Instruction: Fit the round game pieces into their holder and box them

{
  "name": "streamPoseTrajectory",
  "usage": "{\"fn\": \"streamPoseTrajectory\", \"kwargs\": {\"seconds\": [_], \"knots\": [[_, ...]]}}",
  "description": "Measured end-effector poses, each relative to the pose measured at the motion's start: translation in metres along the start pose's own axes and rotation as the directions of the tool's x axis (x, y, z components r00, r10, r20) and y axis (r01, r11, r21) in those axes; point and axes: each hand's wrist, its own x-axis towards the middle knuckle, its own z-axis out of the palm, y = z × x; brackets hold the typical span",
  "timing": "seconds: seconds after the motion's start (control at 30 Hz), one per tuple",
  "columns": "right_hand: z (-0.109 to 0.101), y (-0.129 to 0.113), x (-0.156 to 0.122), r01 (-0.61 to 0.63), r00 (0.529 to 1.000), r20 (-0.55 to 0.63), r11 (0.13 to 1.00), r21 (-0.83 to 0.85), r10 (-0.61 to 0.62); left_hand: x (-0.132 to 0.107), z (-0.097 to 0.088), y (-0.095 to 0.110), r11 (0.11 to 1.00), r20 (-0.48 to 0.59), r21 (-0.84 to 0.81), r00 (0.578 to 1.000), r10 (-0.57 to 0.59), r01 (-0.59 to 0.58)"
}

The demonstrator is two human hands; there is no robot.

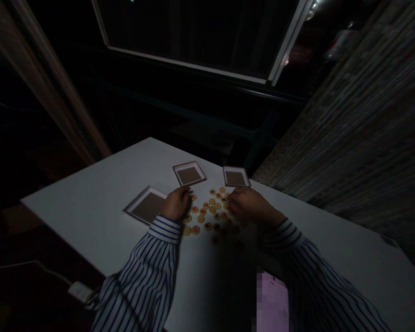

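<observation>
Several small round yellow game pieces (209, 210) with red or black marks lie scattered on a white table (100, 203). My left hand (176, 203) rests at the left edge of the pieces, knuckles up and fingers curled down, close to a shallow brown tray (147, 204). My right hand (247, 205) lies over the right side of the pieces, fingers bent down onto them. What either hand holds is hidden. Both sleeves are white with dark stripes.
Two more square brown trays with white rims sit beyond the pieces, one in the middle (189, 174) and one to the right (236, 177). A brick wall (349, 138) rises on the right, a dark window (200, 32) lies ahead. The room is dim.
</observation>
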Motion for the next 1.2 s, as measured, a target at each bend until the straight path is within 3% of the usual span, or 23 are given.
{"fn": "streamPoseTrajectory", "kwargs": {"seconds": [0.57, 1.2], "knots": [[0.032, -0.027, 0.075, -0.021, 0.997, 0.074, 0.996, 0.090, 0.014, -0.001, 0.007, 0.000, 0.997, 0.058, 0.053, 0.997, 0.057, -0.060], [0.047, -0.051, 0.102, -0.023, 0.998, 0.066, 0.997, 0.069, 0.019, 0.000, 0.015, -0.003, 0.994, 0.041, -0.045, 0.994, 0.105, -0.103]]}}
